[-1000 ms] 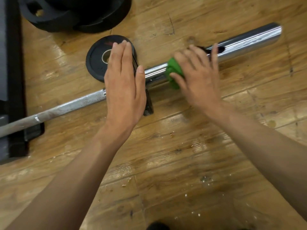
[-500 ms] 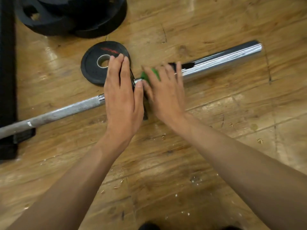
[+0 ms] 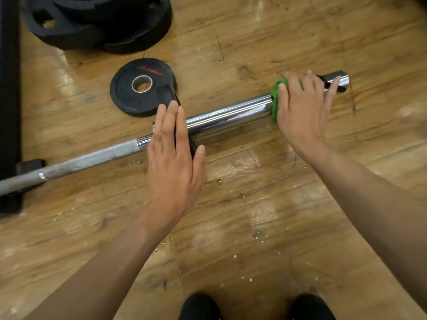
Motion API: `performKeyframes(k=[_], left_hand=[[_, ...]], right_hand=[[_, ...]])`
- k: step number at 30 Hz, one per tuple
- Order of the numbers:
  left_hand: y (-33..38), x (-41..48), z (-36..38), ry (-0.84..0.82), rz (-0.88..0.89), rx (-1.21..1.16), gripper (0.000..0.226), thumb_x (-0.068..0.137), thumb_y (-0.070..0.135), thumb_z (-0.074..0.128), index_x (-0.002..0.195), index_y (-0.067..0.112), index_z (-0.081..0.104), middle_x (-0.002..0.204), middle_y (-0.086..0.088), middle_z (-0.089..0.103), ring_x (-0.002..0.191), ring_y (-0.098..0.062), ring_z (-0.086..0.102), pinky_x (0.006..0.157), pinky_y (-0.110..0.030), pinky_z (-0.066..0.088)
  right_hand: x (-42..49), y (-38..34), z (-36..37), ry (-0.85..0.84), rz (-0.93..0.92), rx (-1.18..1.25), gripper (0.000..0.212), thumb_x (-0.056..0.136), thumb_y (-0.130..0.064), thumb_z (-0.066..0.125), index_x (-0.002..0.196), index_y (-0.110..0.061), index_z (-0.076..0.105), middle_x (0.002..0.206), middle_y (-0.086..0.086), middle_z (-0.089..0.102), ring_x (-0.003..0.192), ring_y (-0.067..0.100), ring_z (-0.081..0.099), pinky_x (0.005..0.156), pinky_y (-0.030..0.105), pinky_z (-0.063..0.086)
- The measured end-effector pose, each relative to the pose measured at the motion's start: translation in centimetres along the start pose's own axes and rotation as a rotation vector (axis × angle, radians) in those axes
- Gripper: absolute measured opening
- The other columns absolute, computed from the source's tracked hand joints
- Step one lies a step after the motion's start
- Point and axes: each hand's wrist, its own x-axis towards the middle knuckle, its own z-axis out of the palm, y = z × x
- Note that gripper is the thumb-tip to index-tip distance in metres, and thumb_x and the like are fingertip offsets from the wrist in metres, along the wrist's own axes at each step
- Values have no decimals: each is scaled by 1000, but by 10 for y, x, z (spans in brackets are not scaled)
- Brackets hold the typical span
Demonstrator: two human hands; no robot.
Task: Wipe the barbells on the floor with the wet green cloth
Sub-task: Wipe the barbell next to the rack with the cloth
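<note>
Mostly hidden, green cloth lay under the spread right hand on the barbell sleeve.
Left hand, fingers straight, masked its inner end.

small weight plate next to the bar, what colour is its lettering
Red lettering on the black small weight plate, clearest in the head view.

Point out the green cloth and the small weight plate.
green cloth [image 3: 275, 103]: head view, its exposed bunched edge.
small weight plate [image 3: 122, 91]: head view, flat face left of its hole.
</note>
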Motion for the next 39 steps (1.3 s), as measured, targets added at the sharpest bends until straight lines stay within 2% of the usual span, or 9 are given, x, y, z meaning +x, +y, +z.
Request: performKeyframes(k=[2, 8, 12, 20, 24, 30, 34, 36, 39], left_hand=[[5, -15, -1, -22, 9, 24, 66, 108, 28, 41, 161, -6, 20, 171, -20, 14, 161, -33, 6, 130, -43, 13], [21, -66, -11, -93, 32, 15, 67, 108, 33, 38, 161, -5, 24, 171, -20, 16, 161, -34, 8, 130, -54, 10], [26, -77, -27, -98, 28, -59, 63, 107, 31, 35, 160, -4, 28, 170, -17, 22, 161, -29, 12, 130, -53, 7], [25, -47, -51, -118, -59, -161, 62, 111, 39, 25, 158, 2, 37, 166, -9, 35, 160, -20, 16, 131, -42, 4], [38, -59, -50, -184, -2, -139, 61, 110, 41, 28, 155, 2, 44, 163, -10, 41, 159, -23, 20, 131, -39, 7], [55, -82, -60, -269, -3, -188, 64, 108, 47, 31, 147, 3, 53, 151, -12, 54, 150, -26, 38, 124, -50, 28], [64, -94, -69, -332, 2, -135, 64, 106, 50, 34, 142, 4, 59, 147, -14, 58, 147, -31, 41, 123, -50, 31], [72, -107, -71, -329, 39, -95, 60, 105, 49, 38, 138, 4, 62, 142, -13, 62, 146, -33, 43, 122, -51, 33], [80, -124, -74, -288, 71, -77, 60, 103, 52, 43, 133, 6, 67, 135, -11, 66, 143, -34, 47, 117, -55, 37]], right_hand=[[-17, -24, -5, -10, 36, 20, 47, 108, -40, 30, 141, -21, 59, 132, 13, 64, 143, 32, 44, 126, 61, 10], [-87, -113, -3, -72, -307, 83, 43, 107, -43, 36, 134, -25, 64, 116, 7, 69, 123, 30, 57, 125, 56, 20], [-100, -85, -10, -74, -430, 98, 46, 109, -46, 32, 140, -25, 60, 123, 3, 68, 124, 26, 57, 125, 53, 24], [-98, 40, -47, -59, -116, -11, 45, 109, -44, 33, 136, -21, 59, 125, 12, 68, 122, 33, 54, 126, 53, 18], [-140, 30, -58, -30, 63, 6, 40, 106, -36, 40, 126, -13, 65, 118, 17, 67, 121, 38, 54, 124, 53, 22], [-208, -64, -50, -162, -186, 76, 41, 99, -37, 37, 117, -17, 68, 97, 9, 69, 100, 32, 60, 112, 45, 35], [-226, -71, -51, -234, -403, 56, 38, 98, -34, 57, 133, -19, 62, 89, 9, 70, 91, 31, 67, 100, 42, 49], [-229, -38, -62, -195, -388, 62, 34, 104, -37, 45, 121, -19, 67, 88, 8, 72, 88, 30, 69, 112, 47, 41], [-224, 41, -84, -119, -146, -36, 37, 105, -36, 39, 105, -18, 71, 88, 7, 72, 86, 28, 68, 122, 50, 26]])
